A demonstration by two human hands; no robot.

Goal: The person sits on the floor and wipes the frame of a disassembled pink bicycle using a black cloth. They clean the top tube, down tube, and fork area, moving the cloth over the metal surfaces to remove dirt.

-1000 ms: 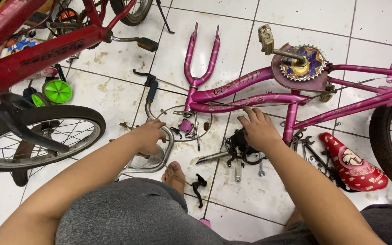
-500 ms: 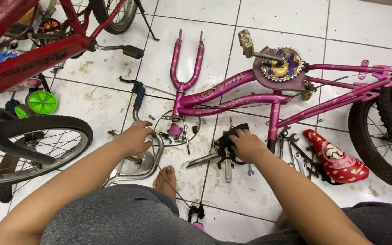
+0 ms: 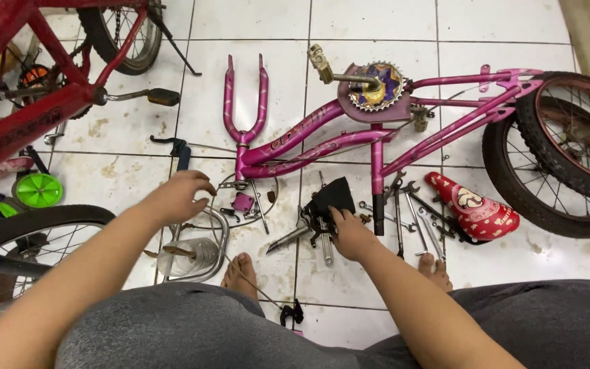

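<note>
A pink child's bicycle frame (image 3: 322,140) lies on its side on the white tiled floor, with its fork (image 3: 244,102) pointing away and its rear wheel (image 3: 554,150) at the right. My left hand (image 3: 175,198) hovers with curled fingers over the chrome handlebar (image 3: 203,253) and small parts below the head tube; it holds nothing I can see. My right hand (image 3: 349,232) rests on a pile of tools and black parts (image 3: 322,212), fingers closed on a black piece (image 3: 332,195).
A red bicycle (image 3: 29,116) stands at the left with its front wheel (image 3: 15,260) near my left knee. Several wrenches (image 3: 414,212) and a red saddle (image 3: 472,208) lie at the right. A green training wheel (image 3: 37,190) sits at the left. My bare feet (image 3: 240,273) rest on the tiles.
My right hand came down from the pink frame to the tool pile and closed on a black piece. My left hand lifted slightly off the handlebar. The view shifted.
</note>
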